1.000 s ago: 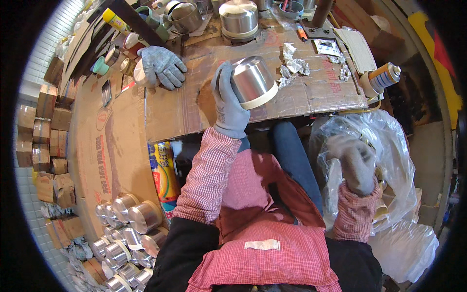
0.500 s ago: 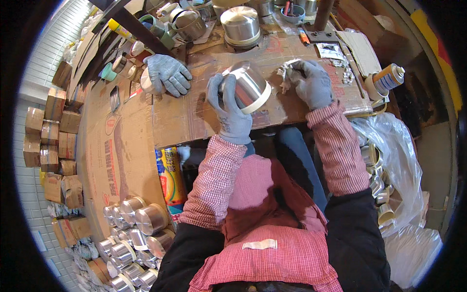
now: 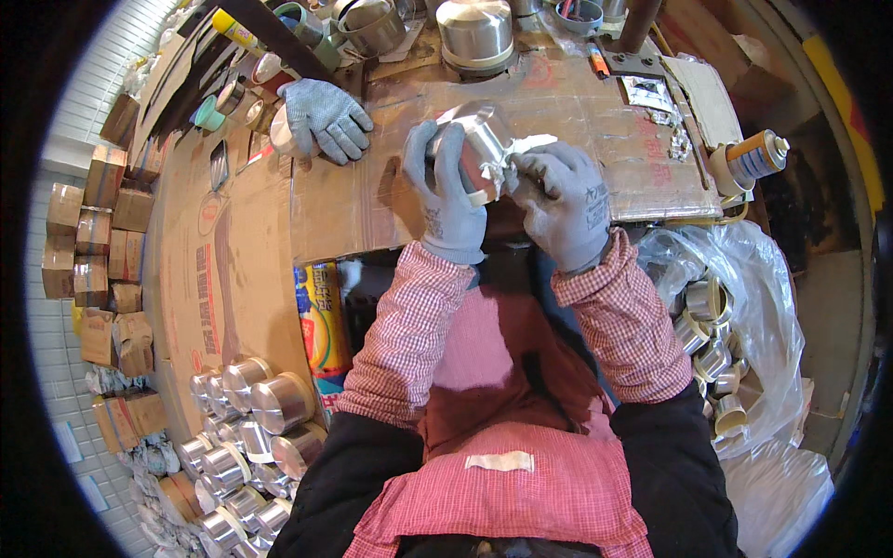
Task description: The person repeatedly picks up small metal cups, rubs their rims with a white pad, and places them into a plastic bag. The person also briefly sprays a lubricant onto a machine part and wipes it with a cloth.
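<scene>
My left hand (image 3: 445, 191), in a grey work glove, grips a shiny metal cup (image 3: 476, 139) with a cream-coloured rim, held tilted above the cardboard-covered table edge. My right hand (image 3: 566, 195), also gloved, is closed on a crumpled whitish rag (image 3: 521, 149) and presses it against the cup's right side near the rim. The right fingers partly hide the rim. A loose grey glove (image 3: 326, 119) lies on the table to the left of the cup.
Another metal cup (image 3: 474, 37) stands at the back of the table. A spray can (image 3: 755, 156) sits at the right edge. Many metal cups (image 3: 281, 402) are stacked at lower left, and more lie in a clear plastic bag (image 3: 772, 316) at right. Cartons (image 3: 107, 256) line the left wall.
My right hand has moved left and down, bringing the rag against the cup. My left hand still holds the cup, which has turned slightly.
</scene>
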Tool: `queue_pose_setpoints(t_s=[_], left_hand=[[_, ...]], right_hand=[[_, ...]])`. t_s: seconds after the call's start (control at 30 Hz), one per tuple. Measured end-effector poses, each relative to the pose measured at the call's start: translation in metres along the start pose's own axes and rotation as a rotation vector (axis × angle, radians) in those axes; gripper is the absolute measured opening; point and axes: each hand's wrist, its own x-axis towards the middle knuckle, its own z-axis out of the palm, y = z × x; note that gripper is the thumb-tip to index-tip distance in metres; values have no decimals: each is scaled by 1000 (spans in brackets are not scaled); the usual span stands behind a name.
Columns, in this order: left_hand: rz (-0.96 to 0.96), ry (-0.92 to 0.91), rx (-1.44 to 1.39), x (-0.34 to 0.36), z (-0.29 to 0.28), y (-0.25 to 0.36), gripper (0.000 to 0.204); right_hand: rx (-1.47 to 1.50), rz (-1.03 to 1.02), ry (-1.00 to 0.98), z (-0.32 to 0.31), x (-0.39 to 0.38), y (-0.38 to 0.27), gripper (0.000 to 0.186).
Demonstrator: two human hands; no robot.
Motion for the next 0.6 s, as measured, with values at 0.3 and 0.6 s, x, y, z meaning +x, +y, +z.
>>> queue_pose_setpoints(t_s=[0.3, 0.6], left_hand=[[42, -11, -6, -1, 1, 3, 75], [-68, -19, -125, -6, -8, 11, 75]], right_hand=[[-188, 259, 17, -19, -5, 52, 25], [-199, 84, 72, -67, -19, 3, 63]])
